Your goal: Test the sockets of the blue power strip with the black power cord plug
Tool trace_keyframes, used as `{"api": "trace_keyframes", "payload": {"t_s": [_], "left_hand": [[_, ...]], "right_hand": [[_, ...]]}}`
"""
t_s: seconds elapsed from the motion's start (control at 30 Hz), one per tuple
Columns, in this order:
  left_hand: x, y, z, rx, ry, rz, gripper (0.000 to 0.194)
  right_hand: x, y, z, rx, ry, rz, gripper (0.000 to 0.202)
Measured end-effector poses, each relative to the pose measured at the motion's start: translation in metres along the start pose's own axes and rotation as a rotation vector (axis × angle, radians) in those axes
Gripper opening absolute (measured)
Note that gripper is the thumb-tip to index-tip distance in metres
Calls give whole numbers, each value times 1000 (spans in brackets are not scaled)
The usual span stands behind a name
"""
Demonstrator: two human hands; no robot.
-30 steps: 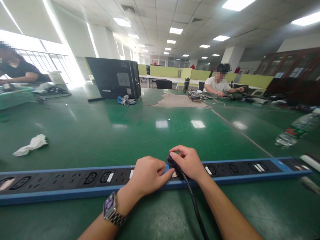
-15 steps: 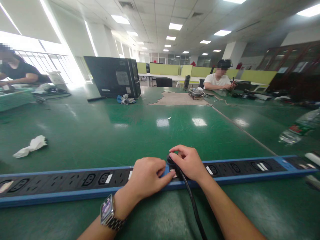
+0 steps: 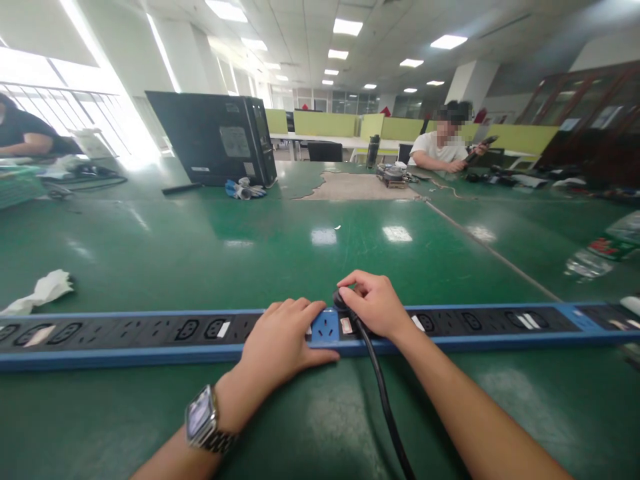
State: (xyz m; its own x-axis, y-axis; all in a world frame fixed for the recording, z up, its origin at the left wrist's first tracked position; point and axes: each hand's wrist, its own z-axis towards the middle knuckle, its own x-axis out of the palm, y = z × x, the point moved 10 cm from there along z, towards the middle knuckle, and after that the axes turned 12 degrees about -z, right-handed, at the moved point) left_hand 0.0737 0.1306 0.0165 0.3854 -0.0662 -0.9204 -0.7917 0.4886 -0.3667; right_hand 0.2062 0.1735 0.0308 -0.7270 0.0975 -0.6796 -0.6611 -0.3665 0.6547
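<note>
A long blue-edged power strip with rows of black sockets lies across the table in front of me. My left hand is closed over its middle, thumb along the near edge and fingertips towards the far edge. Just right of that hand shows a blue socket. Between thumb and fingers, my right hand grips a black plug at the strip. From the plug a thick black cable runs down towards me. My fingers hide the plug's prongs, and I cannot tell how far it sits in a socket.
Crumpled white tissue lies at the left, a clear plastic bottle at the right. Farther back are a black computer case and blue-grey gloves. A person in a white shirt sits across, another person at far left.
My left hand has shifted from beside the plug to spread around the strip, uncovering the blue socket. My right hand keeps hold of the plug. The person opposite has raised a dark object.
</note>
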Motion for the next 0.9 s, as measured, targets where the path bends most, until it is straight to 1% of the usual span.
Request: {"api": "trace_keyframes", "payload": {"t_s": [0.13,0.27,0.43,0.7,0.9], "left_hand": [[-4,9,20,20,-9,-17,71],[-4,12,25,25,-21,-22,71],[-5,15,23,21,-12,-30,72],[-10,24,17,-8,2,-41,76],[-8,19,3,-48,0,-33,75]], "right_hand": [[5,-10,20,14,-4,40,19],[9,-13,27,9,-2,61,19],[12,-12,28,15,2,69,19],[20,0,32,-2,19,96,18],[18,3,15,11,38,103,20]]}}
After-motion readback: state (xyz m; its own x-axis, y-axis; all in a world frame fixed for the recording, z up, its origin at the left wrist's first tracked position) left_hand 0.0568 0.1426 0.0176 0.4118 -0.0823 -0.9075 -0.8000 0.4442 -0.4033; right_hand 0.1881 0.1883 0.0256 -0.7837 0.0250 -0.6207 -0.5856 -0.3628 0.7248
